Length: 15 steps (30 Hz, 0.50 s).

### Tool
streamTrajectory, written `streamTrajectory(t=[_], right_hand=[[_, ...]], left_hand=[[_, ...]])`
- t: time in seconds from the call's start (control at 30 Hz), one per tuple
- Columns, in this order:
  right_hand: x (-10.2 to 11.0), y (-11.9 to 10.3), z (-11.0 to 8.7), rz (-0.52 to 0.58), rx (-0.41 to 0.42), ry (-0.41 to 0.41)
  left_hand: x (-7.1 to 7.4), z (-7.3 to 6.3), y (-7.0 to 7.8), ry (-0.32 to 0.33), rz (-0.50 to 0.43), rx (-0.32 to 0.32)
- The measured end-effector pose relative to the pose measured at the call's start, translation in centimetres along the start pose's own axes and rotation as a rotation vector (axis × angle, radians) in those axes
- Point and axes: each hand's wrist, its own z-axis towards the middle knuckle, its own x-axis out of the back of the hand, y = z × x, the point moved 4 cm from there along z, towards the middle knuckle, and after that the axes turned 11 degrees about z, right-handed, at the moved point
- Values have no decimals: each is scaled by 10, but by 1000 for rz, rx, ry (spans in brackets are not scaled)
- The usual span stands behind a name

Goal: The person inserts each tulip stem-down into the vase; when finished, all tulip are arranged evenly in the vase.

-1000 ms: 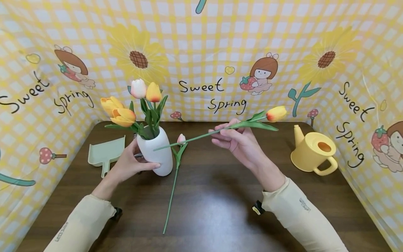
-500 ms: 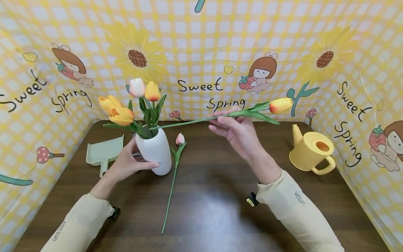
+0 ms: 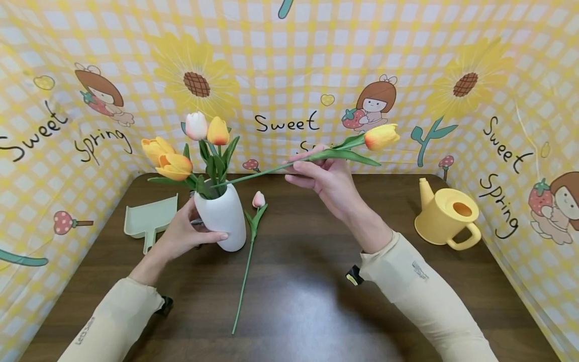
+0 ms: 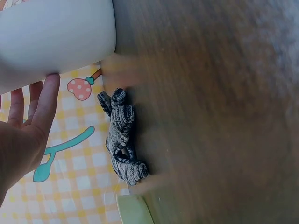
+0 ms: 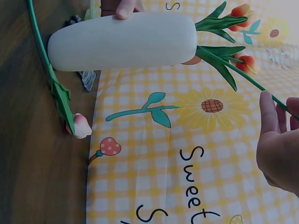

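My left hand [image 3: 185, 234] grips a white vase [image 3: 222, 218] from its left side, thumb across the front. Several tulips [image 3: 218, 131], yellow-orange and pale pink, stand in the vase and lean different ways. Between thumb and fingers, my right hand [image 3: 334, 186] pinches the stem of a yellow-orange tulip [image 3: 381, 137], its bloom up to the right. The lower end of that stem reaches the vase's mouth; in the right wrist view the stem [image 5: 254, 83] meets the rim beside the leaves. A pink tulip [image 3: 258, 199] lies on the table right of the vase.
A pale green dustpan [image 3: 151, 217] lies left behind my left hand. On the right stands a yellow watering can [image 3: 448, 216]. A grey-black knitted item [image 4: 121, 135] lies near the back edge. A checked cloth [image 3: 280, 75] walls the brown table [image 3: 307, 301].
My right hand has risen and moved left with its tulip. The stem's end has gone from in front of the vase up to its mouth. My left hand stays on the vase.
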Motion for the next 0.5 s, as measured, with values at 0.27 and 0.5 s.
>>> streamTrajectory(t=[0.27,0.5], right_hand=[[-13,6,14,-102,-15,-51],[-28,11,27,-207,-10,-71]], left_hand=[[0,1,-1,4,-1,0],[0,2,-1,5,1,3]])
